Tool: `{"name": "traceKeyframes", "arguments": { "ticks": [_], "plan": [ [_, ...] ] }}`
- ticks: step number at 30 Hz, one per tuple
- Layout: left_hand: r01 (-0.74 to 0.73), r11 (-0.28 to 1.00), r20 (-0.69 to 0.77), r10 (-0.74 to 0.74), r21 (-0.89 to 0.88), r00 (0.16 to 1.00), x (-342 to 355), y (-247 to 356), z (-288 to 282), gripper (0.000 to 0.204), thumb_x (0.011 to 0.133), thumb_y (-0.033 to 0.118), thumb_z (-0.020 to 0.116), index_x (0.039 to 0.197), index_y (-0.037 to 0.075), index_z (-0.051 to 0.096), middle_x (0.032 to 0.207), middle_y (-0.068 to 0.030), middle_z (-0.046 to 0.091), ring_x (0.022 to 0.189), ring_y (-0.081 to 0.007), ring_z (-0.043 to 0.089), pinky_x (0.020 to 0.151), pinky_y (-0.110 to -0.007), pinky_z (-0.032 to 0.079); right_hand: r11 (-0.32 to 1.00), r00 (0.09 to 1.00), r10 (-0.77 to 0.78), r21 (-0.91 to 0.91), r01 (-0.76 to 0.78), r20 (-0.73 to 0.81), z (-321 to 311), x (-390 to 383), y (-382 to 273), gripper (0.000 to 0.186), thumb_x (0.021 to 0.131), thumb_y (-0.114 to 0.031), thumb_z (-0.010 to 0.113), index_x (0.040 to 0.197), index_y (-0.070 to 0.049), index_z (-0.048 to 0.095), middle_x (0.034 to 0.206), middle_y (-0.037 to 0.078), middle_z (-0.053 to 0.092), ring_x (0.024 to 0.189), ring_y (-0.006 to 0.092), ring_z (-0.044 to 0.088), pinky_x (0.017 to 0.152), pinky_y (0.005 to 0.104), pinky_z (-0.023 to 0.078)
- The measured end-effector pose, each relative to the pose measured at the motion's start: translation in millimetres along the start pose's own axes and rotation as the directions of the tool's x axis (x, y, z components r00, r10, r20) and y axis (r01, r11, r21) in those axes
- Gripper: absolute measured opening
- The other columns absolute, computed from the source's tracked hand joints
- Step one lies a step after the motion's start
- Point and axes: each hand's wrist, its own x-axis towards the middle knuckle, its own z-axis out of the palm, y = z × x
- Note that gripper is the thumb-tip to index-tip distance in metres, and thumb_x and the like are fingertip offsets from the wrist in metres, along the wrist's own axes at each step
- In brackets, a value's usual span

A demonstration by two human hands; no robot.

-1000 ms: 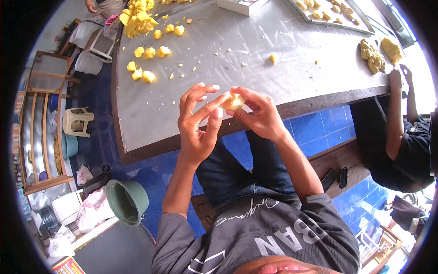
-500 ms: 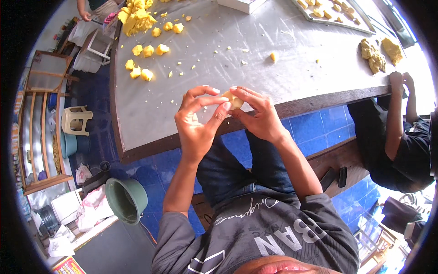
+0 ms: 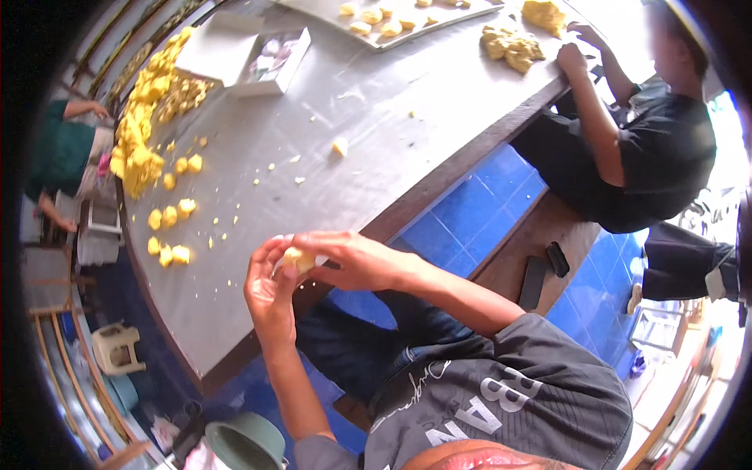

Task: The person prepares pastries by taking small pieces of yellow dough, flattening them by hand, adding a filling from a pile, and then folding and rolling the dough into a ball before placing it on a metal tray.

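Both my hands meet over the table's near edge around a small piece of pale yellow dough (image 3: pixel 298 258). My left hand (image 3: pixel 270 286) grips it from the left, with the thumb pressed against its near side. From the right, my right hand (image 3: pixel 352 262) has its fingers bent over the same piece. Part of the dough is hidden behind the fingers. Several small yellow dough lumps (image 3: pixel 166 218) lie in short rows on the grey tabletop (image 3: pixel 313 204), beyond my left hand. One single lump (image 3: pixel 339 146) sits apart from them, farther off.
A big yellow dough mass (image 3: pixel 139 149) covers the table's far left, near an open white box (image 3: pixel 270 70). At the back stands a tray (image 3: pixel 423 30) of shaped pieces. A co-worker (image 3: pixel 619 141) at the right handles dough (image 3: pixel 511 48). A green tub (image 3: pixel 247 442) stands below left.
The view has swung round, bringing the white box and co-worker further into sight. My hands still hold the dough piece, and the right hand's fingers now wrap further over it.
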Motion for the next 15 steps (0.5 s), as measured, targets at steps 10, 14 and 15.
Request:
{"name": "traceKeyframes", "arguments": {
  "ticks": [10, 14, 15],
  "plan": [
    [-0.027, 0.996, -0.02, 0.028, 0.082, 0.999, -5.9, -17.2, -9.6, 0.046, 0.085, 0.022, 0.07, 0.117, -0.008, 0.056, 0.11, -0.0162, 0.062, 0.097, -0.0188, 0.062, 0.08, -0.032, 0.056, 0.656, 0.877, -0.475, -0.638, 0.403, 0.066, 1.9, -0.3, 17.4, 0.033, 0.068, -0.024, 0.071, 0.1, -0.02, 0.067, 0.119, 0.007, 0.052, 0.12, 0.0307, 0.045, 0.108, 0.0508, 0.031],
    [-0.055, 0.995, -0.032, 0.058, 0.084, 0.998, -3.5, -16.9, 1.3, 0.046, 0.089, 0.021, 0.066, 0.121, -0.009, 0.054, 0.113, -0.0179, 0.061, 0.096, -0.0198, 0.062, 0.08, -0.031, 0.055, 0.643, 0.887, -0.457, -0.668, 0.376, 0.059, -5.9, -6.1, 16.9, 0.031, 0.072, -0.025, 0.07, 0.102, -0.015, 0.067, 0.119, 0.009, 0.052, 0.119, 0.0322, 0.046, 0.107, 0.0527, 0.032],
    [-0.055, 0.995, -0.028, 0.057, 0.085, 0.998, -4.1, -15.6, 2.1, 0.046, 0.089, 0.021, 0.066, 0.121, -0.009, 0.054, 0.113, -0.0179, 0.061, 0.096, -0.0198, 0.062, 0.08, -0.031, 0.055, 0.657, 0.909, -0.414, -0.674, 0.337, 0.051, -6.9, -6.5, 14.7, 0.032, 0.075, -0.024, 0.071, 0.103, -0.01, 0.067, 0.118, 0.011, 0.053, 0.119, 0.0332, 0.046, 0.106, 0.0543, 0.032]
  ]
}}
